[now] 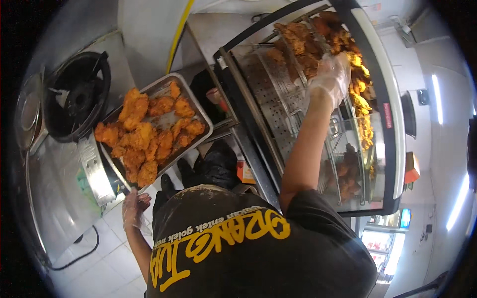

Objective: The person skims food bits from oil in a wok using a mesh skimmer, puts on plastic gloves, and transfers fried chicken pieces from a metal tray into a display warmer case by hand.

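My left hand (136, 208), in a clear plastic glove, is at the near corner of a metal tray (207, 120), fingers loosely spread beside its rim; whether they touch it is unclear. Several pieces of golden fried chicken (141, 136) are heaped in the tray. My right hand (332, 72), also in a clear glove, reaches inside a glass-sided food display cabinet (395, 149), next to fried chicken (300, 43) on the upper wire rack. Its fingers are turned away and partly hidden, so what they hold cannot be told.
A round black burner or pan-like fixture (78, 97) and a steel counter (59, 186) lie left of the tray. The cabinet's metal frame edge (253, 111) runs between tray and racks. Perforated metal shelving (268, 100) shows inside. An orange box (246, 173) stands low beside the cabinet.
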The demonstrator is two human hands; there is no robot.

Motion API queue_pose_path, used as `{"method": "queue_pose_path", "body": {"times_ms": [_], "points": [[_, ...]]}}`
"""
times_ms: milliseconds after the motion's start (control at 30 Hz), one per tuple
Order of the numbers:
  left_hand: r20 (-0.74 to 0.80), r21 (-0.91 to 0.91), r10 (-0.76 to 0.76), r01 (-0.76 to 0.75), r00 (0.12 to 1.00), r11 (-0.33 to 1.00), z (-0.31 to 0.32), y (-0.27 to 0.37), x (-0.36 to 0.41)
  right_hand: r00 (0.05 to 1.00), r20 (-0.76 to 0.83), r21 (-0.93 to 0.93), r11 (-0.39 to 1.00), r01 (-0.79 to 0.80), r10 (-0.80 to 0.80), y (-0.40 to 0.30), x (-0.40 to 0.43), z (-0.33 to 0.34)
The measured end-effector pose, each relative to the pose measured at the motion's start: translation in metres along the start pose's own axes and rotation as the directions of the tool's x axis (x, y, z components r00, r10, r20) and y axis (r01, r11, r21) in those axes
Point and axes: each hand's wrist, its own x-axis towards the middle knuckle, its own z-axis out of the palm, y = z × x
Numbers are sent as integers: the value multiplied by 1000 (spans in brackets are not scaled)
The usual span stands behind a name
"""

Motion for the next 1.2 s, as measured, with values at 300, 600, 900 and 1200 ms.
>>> {"method": "queue_pose_path", "body": {"times_ms": [300,600,900,1200], "points": [[81,-9,33,-32,996,999,11,14,-8,271,592,-795,605,40,759,152,-156,-2],[73,-3,64,-64,995,998,17,20,-19,-346,613,-137,526,839,711,229,-174,-16],[71,-13,82,-82,994,997,8,9,-14,-413,508,60,448,892,755,203,-173,14],[148,6,166,-169,975,986,17,15,-17,-82,637,-748,640,176,767,134,-77,19]]}}
